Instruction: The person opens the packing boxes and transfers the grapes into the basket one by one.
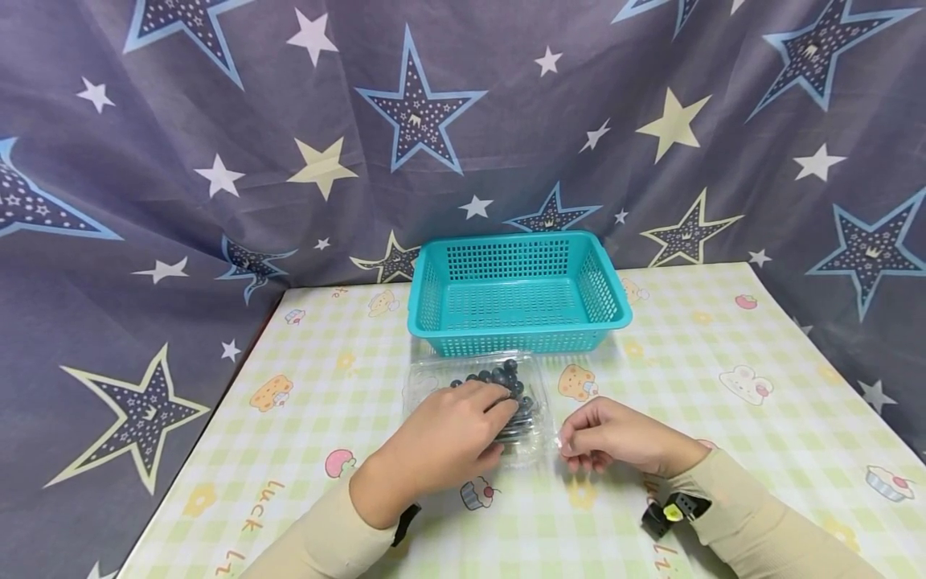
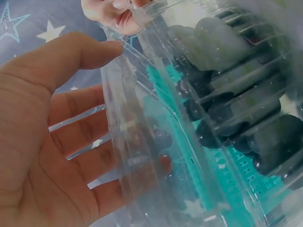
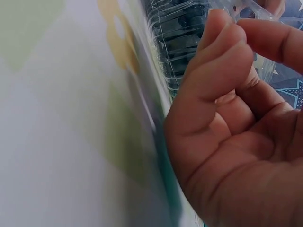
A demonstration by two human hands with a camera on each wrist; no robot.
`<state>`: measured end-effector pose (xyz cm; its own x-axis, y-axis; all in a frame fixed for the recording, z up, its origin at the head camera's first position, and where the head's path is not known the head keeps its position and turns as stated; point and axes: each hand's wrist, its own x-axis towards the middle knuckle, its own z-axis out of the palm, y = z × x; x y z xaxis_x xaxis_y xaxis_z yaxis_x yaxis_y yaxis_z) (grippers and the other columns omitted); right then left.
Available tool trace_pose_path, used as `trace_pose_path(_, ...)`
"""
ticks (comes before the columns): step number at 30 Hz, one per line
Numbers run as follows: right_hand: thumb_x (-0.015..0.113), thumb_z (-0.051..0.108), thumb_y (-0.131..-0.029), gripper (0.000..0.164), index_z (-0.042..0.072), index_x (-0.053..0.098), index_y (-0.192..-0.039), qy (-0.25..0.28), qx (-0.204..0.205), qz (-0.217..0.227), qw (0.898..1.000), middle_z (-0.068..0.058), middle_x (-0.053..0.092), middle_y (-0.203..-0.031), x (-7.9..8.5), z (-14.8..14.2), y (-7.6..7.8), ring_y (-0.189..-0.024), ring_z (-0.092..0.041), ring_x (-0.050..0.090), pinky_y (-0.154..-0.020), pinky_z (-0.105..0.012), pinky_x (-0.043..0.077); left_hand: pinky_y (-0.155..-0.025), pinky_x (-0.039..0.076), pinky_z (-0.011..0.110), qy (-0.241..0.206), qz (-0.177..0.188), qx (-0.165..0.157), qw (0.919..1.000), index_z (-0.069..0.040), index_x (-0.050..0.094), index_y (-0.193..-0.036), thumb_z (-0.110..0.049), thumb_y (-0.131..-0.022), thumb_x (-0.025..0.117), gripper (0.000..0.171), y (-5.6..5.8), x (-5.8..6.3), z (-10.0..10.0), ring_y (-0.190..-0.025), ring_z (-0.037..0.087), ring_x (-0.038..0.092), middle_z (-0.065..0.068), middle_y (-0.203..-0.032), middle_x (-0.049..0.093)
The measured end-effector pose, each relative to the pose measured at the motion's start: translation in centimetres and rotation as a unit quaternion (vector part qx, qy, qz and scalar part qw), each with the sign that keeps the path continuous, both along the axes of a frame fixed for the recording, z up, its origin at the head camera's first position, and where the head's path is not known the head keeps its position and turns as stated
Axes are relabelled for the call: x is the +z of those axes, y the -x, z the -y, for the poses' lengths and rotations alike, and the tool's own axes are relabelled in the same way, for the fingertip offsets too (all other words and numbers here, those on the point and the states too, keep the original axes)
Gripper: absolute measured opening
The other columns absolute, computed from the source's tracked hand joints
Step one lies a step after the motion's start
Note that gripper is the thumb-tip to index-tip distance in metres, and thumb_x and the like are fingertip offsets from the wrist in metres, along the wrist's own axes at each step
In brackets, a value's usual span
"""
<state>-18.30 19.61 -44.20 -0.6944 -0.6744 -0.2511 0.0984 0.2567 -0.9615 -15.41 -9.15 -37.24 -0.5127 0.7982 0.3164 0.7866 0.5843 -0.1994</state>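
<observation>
A clear plastic box (image 1: 427,376) lies on the table, with small dark round fruits (image 1: 526,404) inside it. Over the box rests my left hand (image 1: 452,430), its fingers lying across the top near the fruits. The left wrist view shows those fingers extended behind the clear plastic, with the thumb (image 2: 102,52) at its edge. At the right side of the box, my right hand (image 1: 615,438) pinches the plastic edge between thumb and index finger, the other fingers curled in. Part of the box and its fruits is hidden beneath the left hand.
A turquoise plastic basket (image 1: 517,344) with grid walls stands right behind the box. The table (image 1: 673,354) wears a checked cloth with cartoon prints. Dark star-patterned fabric (image 1: 463,104) hangs behind and at both sides.
</observation>
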Motion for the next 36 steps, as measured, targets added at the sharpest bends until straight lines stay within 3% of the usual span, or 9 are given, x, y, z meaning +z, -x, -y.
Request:
trace_pose_path(10, 0.062, 0.007, -0.094, 0.026, -0.017, 0.067, -0.099, 0.007, 0.001, 0.006, 1.000, -0.008, 0.072, -0.078, -0.3, 0.1, 0.1, -0.061, -0.009, 0.060, -0.053, -0.021, 0.048, -0.088, 0.060, 0.036, 0.020, 0.000, 0.009, 0.9998, -0.014, 0.070, -0.126, -0.022, -0.081, 0.078, 0.047, -0.2, 0.0, 0.3, -0.110, 0.021, 0.069, 0.002, -0.126, 0.069)
trace_pose_path(19, 0.065, 0.009, -0.093, 0.026, -0.016, 0.068, -0.099, 0.003, -0.005, 0.003, 1.000, -0.008, 0.073, -0.077, -0.3, 0.2, 0.0, -0.060, -0.009, 0.058, -0.052, -0.021, 0.046, -0.079, 0.061, 0.040, 0.038, 0.015, 0.033, 0.9986, -0.016, 0.068, -0.129, -0.024, -0.075, 0.085, 0.057, -0.3, 0.4, 0.8, -0.109, 0.023, 0.068, 0.002, -0.127, 0.068)
trace_pose_path(29, 0.063, 0.008, -0.094, 0.026, -0.017, 0.067, -0.098, 0.006, -0.006, 0.007, 1.000, -0.008, 0.072, -0.078, 0.0, 0.1, -0.1, -0.061, -0.010, 0.059, -0.054, -0.024, 0.048, -0.080, 0.061, 0.047, 0.099, 0.067, 0.096, 0.9882, -0.022, 0.057, -0.144, -0.036, -0.078, 0.090, 0.075, -0.8, 1.3, 1.6, -0.126, 0.029, 0.062, 0.005, -0.141, 0.060)
trace_pose_path(36, 0.064, 0.009, -0.094, 0.027, -0.018, 0.066, -0.099, 0.012, -0.008, 0.013, 1.000, -0.007, 0.073, -0.078, -0.1, 0.0, 0.0, -0.061, -0.009, 0.060, -0.054, -0.023, 0.049, -0.087, 0.057, 0.059, 0.102, 0.107, 0.137, 0.9795, -0.019, 0.051, -0.148, -0.022, -0.078, 0.086, 0.078, -1.0, 1.4, 2.0, -0.135, 0.035, 0.055, 0.012, -0.150, 0.053)
